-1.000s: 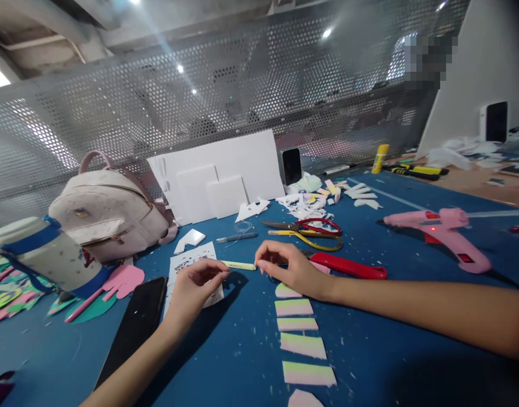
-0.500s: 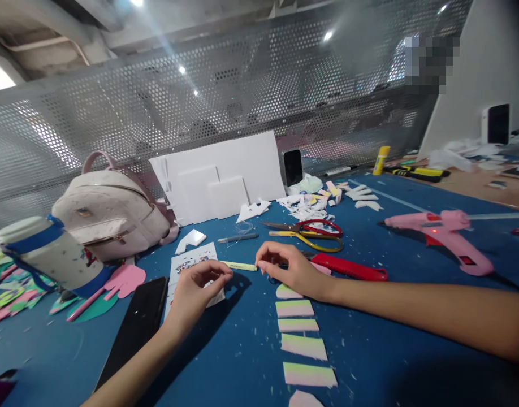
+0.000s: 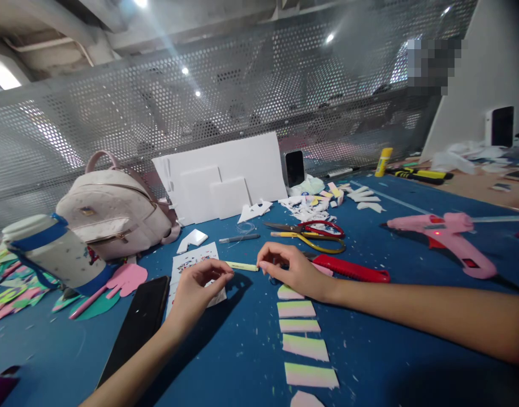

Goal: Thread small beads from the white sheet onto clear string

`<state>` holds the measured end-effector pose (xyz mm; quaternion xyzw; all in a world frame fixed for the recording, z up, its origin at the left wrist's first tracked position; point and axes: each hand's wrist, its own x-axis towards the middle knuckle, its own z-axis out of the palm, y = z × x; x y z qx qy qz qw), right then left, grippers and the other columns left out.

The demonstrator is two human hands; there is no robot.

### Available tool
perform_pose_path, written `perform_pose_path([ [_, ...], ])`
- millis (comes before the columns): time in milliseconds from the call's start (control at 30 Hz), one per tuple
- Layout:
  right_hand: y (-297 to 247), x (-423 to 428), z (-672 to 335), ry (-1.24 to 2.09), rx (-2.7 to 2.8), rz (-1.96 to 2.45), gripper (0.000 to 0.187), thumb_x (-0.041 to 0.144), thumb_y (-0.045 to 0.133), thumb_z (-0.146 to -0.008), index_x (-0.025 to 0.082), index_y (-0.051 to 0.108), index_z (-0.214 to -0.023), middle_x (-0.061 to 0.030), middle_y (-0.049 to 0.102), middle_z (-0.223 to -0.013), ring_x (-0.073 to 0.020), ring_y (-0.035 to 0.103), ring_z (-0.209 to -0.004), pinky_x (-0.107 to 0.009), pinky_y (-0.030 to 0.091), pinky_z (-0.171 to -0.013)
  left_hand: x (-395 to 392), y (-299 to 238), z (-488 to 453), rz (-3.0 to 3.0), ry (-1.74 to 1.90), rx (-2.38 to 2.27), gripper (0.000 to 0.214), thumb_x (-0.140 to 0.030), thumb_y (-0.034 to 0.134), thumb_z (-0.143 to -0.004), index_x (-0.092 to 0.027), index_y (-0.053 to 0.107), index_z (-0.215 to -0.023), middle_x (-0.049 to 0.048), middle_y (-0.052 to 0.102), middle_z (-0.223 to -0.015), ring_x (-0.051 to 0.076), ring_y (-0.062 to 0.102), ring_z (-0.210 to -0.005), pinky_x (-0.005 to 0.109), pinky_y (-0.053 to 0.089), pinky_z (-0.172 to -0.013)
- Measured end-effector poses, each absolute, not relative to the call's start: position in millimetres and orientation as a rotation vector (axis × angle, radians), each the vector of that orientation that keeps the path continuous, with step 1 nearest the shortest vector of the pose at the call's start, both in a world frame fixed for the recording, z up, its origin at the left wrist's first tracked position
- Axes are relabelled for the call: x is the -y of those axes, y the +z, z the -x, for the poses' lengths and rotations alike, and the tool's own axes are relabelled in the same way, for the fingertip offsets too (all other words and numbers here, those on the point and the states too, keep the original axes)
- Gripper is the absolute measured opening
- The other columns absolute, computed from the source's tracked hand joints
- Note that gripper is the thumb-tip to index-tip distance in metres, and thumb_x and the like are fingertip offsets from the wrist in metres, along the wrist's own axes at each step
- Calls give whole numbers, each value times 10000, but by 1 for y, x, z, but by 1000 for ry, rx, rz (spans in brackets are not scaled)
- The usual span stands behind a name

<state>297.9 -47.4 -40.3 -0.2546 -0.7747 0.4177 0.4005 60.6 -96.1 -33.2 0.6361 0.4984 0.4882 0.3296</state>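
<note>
My left hand (image 3: 202,282) hovers over a small printed sheet (image 3: 174,282), its thumb and forefinger closed in a pinch. My right hand (image 3: 291,270) is closed too, fingertips pressed together above the table. Anything between the fingers of either hand is too small or hidden to make out. Between the hands shows a pale yellow pen (image 3: 242,266), its right end meeting my right fingertips in view; whether they touch it I cannot tell. Below my right hand, several pink-and-green foam strips (image 3: 305,346) lie in a column. A red cutter (image 3: 353,268) lies beside my right wrist.
A black phone (image 3: 136,328) lies by my left forearm. Scissors (image 3: 323,230) and a grey pen (image 3: 239,238) lie ahead. A pink glue gun (image 3: 450,229) with a lit red light rests at right. A bottle (image 3: 58,254) and a backpack (image 3: 115,212) stand left; white boards (image 3: 251,155) stand behind.
The whole view has shifted slightly, so everything sits a little further right. Both hands keep the same pose and place over the table.
</note>
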Motion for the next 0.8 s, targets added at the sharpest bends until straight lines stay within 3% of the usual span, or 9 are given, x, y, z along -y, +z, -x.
perform_pose_path([
  [800,-48,44,-297,962,2017,696,123,261,605,-942,170,638,-866,-1,629,-717,-120,529,-586,-224,361,-506,97,-33,-61,-1711,1317,-1253,28,-202,746,-808,-178,748,-822,43,710,-808,168,653,-706,254,529,-652],
])
